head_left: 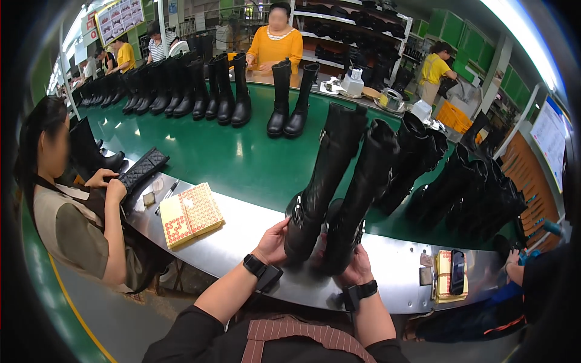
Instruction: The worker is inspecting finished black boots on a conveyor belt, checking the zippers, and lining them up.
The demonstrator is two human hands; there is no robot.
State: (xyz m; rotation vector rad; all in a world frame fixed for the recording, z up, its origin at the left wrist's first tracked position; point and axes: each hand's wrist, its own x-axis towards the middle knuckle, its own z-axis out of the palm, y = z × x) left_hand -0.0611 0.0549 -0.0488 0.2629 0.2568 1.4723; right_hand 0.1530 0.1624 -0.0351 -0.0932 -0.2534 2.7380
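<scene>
A pair of tall black boots stands upright before me at the metal-edged front of the table, shafts leaning up and to the right. My left hand (273,245) is closed round the lower part of the left boot (327,166). Around the foot of the right boot (366,175) my right hand (356,266) is closed in the same way. Buckles and straps show at the ankles. The boots hide many of my fingers, and I cannot tell whether the soles rest on the metal.
More black boots (466,193) crowd the right side; another pair (281,100) stands mid-table (242,154). Sticker stacks (192,215) lie left, with a phone (458,272) on another stack at right. A co-worker at left handles a quilted black boot shaft (144,169); another person's hand (513,259) is at right.
</scene>
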